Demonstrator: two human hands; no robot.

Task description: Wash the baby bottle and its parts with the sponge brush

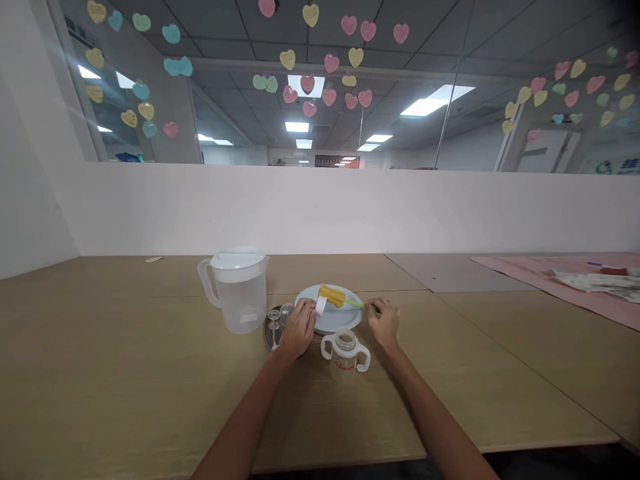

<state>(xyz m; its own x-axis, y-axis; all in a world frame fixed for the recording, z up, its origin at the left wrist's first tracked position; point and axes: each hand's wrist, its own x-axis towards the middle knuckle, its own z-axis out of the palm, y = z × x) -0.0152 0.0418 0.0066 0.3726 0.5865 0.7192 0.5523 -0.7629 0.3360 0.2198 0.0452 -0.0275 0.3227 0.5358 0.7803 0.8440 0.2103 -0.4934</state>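
Observation:
My left hand (299, 327) is closed on a small white ring-shaped bottle collar (321, 305). Between the fingers of my right hand (383, 323) is the thin green handle of a bottle brush (354, 303), whose yellow sponge head (332, 295) is beside the collar, over a pale oval plate (330, 325). Whether the sponge touches the collar I cannot tell. In front of the plate a clear baby bottle (344, 367) with two white handles stands upright, its top uncovered. Left of my left hand, a round dark tray (268, 337) holds small clear parts (273, 317), partly hidden by the hand.
A translucent lidded pitcher (244, 293) with liquid in it stands to the left of the tray. Far right, a pink cloth (565, 283) carries a whitish bundle (597, 283). A small flat pale piece (154, 259) lies at the back left, near the wall.

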